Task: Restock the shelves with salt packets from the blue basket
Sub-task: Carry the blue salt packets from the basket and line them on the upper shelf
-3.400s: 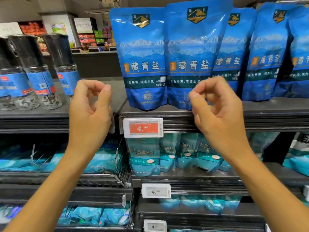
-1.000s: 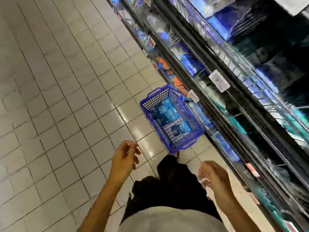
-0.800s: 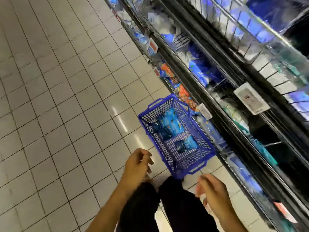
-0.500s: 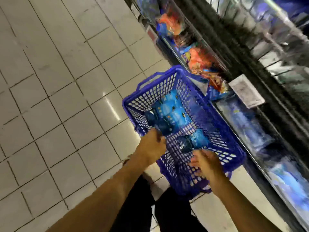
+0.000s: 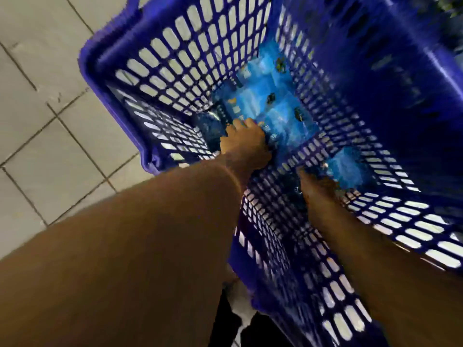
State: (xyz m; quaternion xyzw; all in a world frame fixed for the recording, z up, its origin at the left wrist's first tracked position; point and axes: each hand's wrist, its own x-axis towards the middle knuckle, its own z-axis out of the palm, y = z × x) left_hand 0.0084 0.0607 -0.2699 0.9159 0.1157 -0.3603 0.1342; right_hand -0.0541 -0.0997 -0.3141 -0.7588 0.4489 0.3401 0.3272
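Both hands were down inside the blue basket [image 5: 175,58]. The left hand [image 5: 244,144] gripped a salt packet [image 5: 270,106] near the basket's middle; the right hand [image 5: 317,190] was blurred, finger state indeterminable. Recommended: grasp each packet's edge firmly, then lift vertically.

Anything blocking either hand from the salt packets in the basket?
Nothing visible. Both arms reach in through the blue basket's open top. The left hand is already down on the salt packets at the bottom. The right hand is beside another packet; blur hides its fingers.
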